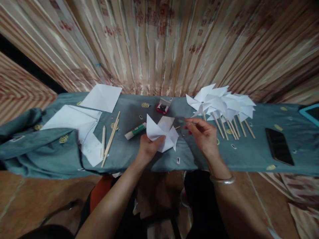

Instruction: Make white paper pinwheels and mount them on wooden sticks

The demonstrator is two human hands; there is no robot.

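My left hand (pixel 149 146) is closed on a white paper pinwheel (pixel 169 136), its thumb pressed on the paper near the middle and its folded blades standing up. A short end of a wooden stick (pixel 177 127) pokes out to the right, behind the pinwheel. To the right, my right hand (pixel 203 132) is raised above the cloth with thumb and forefinger pinched together; what is between them is too small to make out. Just behind the pinwheel stands a small open red box (pixel 162 107) with dark little pieces inside. A green and white glue stick (pixel 135 131) lies beside my left hand.
Several finished pinwheels (pixel 224 101) on sticks are heaped at the back right. A black phone (pixel 279 146) and a blue-edged device (pixel 311 113) lie further right. On the left are white paper sheets (pixel 102 98), wooden sticks (pixel 111 138) and a pale pen-like rod (pixel 103 141). Green cloth (pixel 149 162) covers the table.
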